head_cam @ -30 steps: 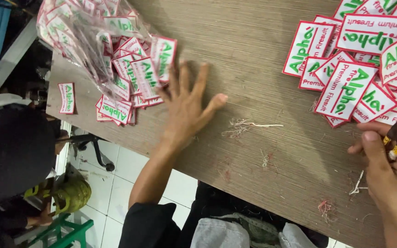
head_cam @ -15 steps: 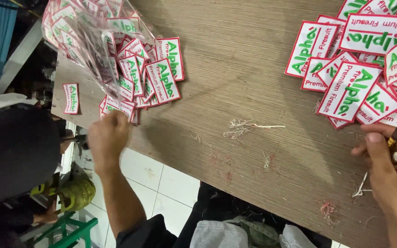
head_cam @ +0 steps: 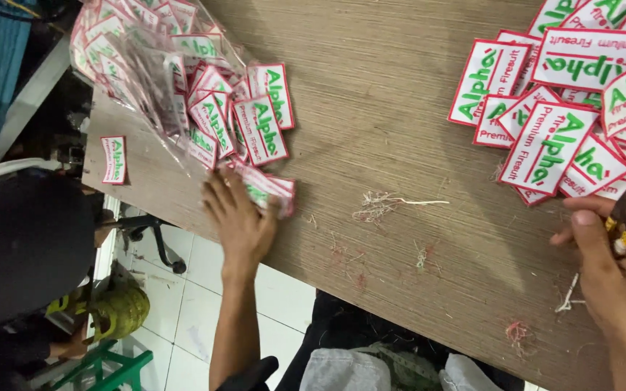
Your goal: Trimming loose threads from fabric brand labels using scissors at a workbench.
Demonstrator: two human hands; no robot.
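Head view shows me my left hand spread flat on a few embroidered patches to pin them on the wooden table, while my right hand pinches small snips, ready for trimming threads.

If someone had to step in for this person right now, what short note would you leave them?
Left hand: flat on a small stack of embroidered patches near the table's front edge, beside the clear plastic bag of patches.
Right hand: holding small thread snips.
Loose pile of patches lies at the far right. One single patch sits alone at the left edge.
Thread trimmings are scattered on the wooden table, so some trimming looks done. How many patches remain untrimmed cannot be told.
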